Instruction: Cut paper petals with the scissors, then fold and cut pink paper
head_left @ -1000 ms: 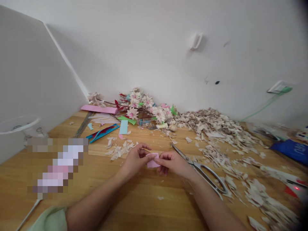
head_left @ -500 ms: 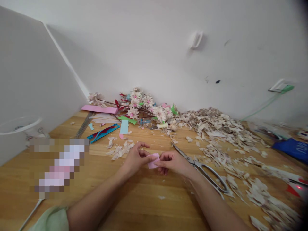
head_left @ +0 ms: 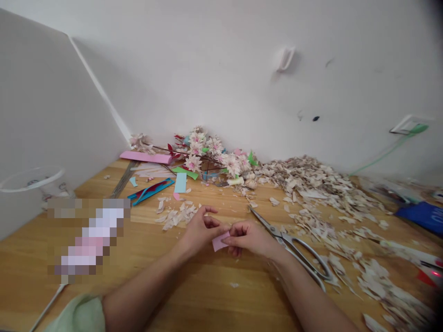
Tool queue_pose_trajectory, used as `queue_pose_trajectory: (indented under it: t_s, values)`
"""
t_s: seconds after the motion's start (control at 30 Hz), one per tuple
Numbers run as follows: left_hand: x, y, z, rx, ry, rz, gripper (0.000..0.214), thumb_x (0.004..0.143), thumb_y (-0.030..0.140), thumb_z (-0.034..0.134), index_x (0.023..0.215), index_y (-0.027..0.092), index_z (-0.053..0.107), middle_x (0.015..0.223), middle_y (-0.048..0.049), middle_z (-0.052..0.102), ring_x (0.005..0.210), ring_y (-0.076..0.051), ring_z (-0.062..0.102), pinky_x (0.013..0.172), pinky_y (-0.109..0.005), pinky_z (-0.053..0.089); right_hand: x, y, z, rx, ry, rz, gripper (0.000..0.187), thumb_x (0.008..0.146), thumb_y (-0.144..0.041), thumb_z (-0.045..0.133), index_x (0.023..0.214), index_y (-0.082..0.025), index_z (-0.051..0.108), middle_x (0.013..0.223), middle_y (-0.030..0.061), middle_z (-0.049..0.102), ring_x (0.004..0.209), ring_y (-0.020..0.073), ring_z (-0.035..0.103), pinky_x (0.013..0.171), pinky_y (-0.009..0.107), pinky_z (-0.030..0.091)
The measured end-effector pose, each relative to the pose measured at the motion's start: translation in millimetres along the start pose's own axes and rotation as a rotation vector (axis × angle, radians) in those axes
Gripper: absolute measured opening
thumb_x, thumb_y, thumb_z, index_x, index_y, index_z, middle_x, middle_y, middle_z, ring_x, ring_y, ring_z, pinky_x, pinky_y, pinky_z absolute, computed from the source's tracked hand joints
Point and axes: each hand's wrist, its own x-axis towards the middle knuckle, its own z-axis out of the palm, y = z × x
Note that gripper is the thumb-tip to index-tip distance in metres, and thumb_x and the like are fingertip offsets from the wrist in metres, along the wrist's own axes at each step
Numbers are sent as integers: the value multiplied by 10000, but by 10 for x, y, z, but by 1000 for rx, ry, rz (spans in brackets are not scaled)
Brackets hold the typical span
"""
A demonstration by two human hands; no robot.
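Observation:
A small pink piece of paper [head_left: 220, 242] is held between my two hands above the wooden table. My left hand [head_left: 202, 230] pinches its upper edge with the thumb, the other fingers curled loosely behind. From the right, my right hand [head_left: 247, 239] grips the same piece between thumb and fingers. Close beside my right wrist lies a pair of metal scissors [head_left: 294, 249], blades pointing away to the upper left. Pale dried petals [head_left: 178, 216] are scattered just beyond my left hand.
Artificial flowers [head_left: 214, 152] lie at the wall, beside a pink paper roll [head_left: 147, 157] and blue strips [head_left: 150, 191]. A large heap of dried flakes [head_left: 308, 177] spreads along the right. A plastic tub [head_left: 38, 182] stands left, near a blurred-out object [head_left: 92, 242].
The pink paper has tilted and its lower edge hangs further down between my hands. My left thumb has shifted toward its upper right edge. The view has shifted slightly.

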Motion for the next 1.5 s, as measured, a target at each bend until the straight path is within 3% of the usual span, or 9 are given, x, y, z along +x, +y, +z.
queue_pose_trajectory:
  t_s: [0.23,0.47,0.67,0.9,1.13,1.33,1.5]
  values:
    - [18,-18,-9,-40,14,29,520,489,285,783,809,210,380,481,89,566,415,-92,491,459,-215,367,16,24,7,6,-18,7,328,610,-458,742,567,-175,582,496,-25,626,430,105,570,452,230,463]
    - [-2,57,-8,-17,65,20,536,513,317,777,889,193,416,562,53,616,504,-115,564,501,-223,387,16,20,4,37,44,-15,310,630,-435,730,565,-177,572,513,-28,632,438,96,570,465,221,453]
    - [7,36,-19,8,124,64,546,504,370,784,829,217,372,467,96,551,413,-107,510,448,-215,353,13,22,21,60,47,-18,301,622,-428,738,568,-177,580,520,-20,646,433,97,570,472,227,454]
    - [-1,101,0,-37,160,46,585,486,333,800,892,198,401,561,47,642,539,-132,604,547,-238,411,-6,-56,20,79,128,-19,356,578,-489,747,567,-181,567,496,-30,630,416,90,552,457,223,444]
    - [24,111,-34,-74,186,28,594,440,308,829,841,191,407,475,67,612,468,-115,582,517,-220,417,-2,-75,19,74,180,-36,384,552,-520,746,558,-183,562,491,-20,624,418,102,549,454,241,446]
    - [15,125,-8,-240,124,-20,694,400,335,853,935,175,441,611,18,676,571,-137,642,625,-268,492,31,-57,47,74,285,-128,407,562,-571,716,579,-198,555,524,-27,610,465,111,561,515,265,470]
    - [13,104,-22,-249,95,19,637,432,385,836,900,174,458,541,46,651,539,-125,630,626,-258,478,36,-37,71,33,314,-194,411,578,-584,701,565,-207,540,520,-27,580,470,115,529,509,266,445]
